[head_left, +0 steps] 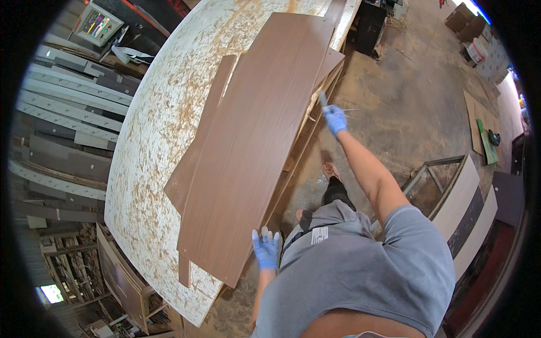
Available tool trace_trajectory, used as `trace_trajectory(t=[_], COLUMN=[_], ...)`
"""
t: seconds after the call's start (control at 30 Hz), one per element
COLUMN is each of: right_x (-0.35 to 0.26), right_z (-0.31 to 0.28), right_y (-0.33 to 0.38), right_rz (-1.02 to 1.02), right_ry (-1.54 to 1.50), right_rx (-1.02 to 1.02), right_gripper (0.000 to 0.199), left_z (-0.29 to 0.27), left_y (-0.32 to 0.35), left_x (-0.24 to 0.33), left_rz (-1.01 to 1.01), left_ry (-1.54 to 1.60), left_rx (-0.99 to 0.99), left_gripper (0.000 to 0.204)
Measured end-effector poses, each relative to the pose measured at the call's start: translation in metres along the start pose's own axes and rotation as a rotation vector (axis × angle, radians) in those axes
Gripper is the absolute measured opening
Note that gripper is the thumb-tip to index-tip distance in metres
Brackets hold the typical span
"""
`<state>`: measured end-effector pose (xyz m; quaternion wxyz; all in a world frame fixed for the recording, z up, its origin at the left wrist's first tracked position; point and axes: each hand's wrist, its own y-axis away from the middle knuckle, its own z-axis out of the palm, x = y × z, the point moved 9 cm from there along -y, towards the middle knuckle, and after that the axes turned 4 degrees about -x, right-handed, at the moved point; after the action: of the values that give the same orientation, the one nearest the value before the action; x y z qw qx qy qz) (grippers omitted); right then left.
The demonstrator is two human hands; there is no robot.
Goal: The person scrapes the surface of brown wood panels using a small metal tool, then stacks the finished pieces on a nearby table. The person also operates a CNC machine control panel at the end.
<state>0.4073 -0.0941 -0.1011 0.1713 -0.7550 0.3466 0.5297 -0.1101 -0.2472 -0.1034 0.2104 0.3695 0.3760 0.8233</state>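
Note:
A long brown wood-grain panel [248,152] lies across a white worktable, on top of other brown boards [186,174] that stick out at its left side. My left hand [266,249], in a blue glove with pale fingertips, is at the panel's near right edge. Its fingers are stretched apart, and it holds nothing. Farther along the right edge, my right hand [336,119], also gloved in blue, is closed around a short, flat grey tool [322,99]. The tool's tip is beside the panel edge; its exact kind is too small to tell.
Brown smears cover the white worktable [141,163]. Stacked boards and strips [73,107] fill the left side, below a control panel [98,24]. A metal frame with boards [456,208] stands at right on the concrete floor [406,107]. A white bucket [476,50] is far right.

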Motion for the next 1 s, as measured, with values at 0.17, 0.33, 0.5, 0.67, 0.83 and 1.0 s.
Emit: trace_trajectory(t=[0.17, 0.33, 0.5, 0.67, 0.83, 1.0], right_x=[-0.047, 0.03, 0.005, 0.001, -0.04, 0.046], right_z=[0.008, -0.024, -0.041, -0.045, -0.022, -0.084], right_y=[0.007, -0.065, -0.06, -0.042, -0.016, -0.088], right_rz=[-0.378, 0.029, 0.005, -0.061, -0.385, -0.101], right_ry=[0.043, -0.082, -0.114, -0.205, 0.138, -0.222], right_rx=[-0.116, 0.008, -0.21, -0.223, -0.355, 0.075], right_gripper=[0.03, 0.029, 0.023, 0.02, 0.021, 0.019], left_z=[0.078, 0.186, 0.212, 0.188, 0.117, 0.094], left_y=[-0.042, -0.069, -0.103, -0.089, -0.075, -0.075], left_x=[-0.033, -0.061, -0.075, -0.06, -0.028, -0.006], left_rz=[-0.061, -0.09, -0.011, 0.123, 0.15, 0.164], left_ry=[0.079, 0.059, 0.161, 0.081, -0.021, 0.003], left_rx=[-0.084, -0.139, -0.016, 0.098, 0.186, 0.198], left_gripper=[0.027, 0.039, 0.052, 0.051, 0.063, 0.045])
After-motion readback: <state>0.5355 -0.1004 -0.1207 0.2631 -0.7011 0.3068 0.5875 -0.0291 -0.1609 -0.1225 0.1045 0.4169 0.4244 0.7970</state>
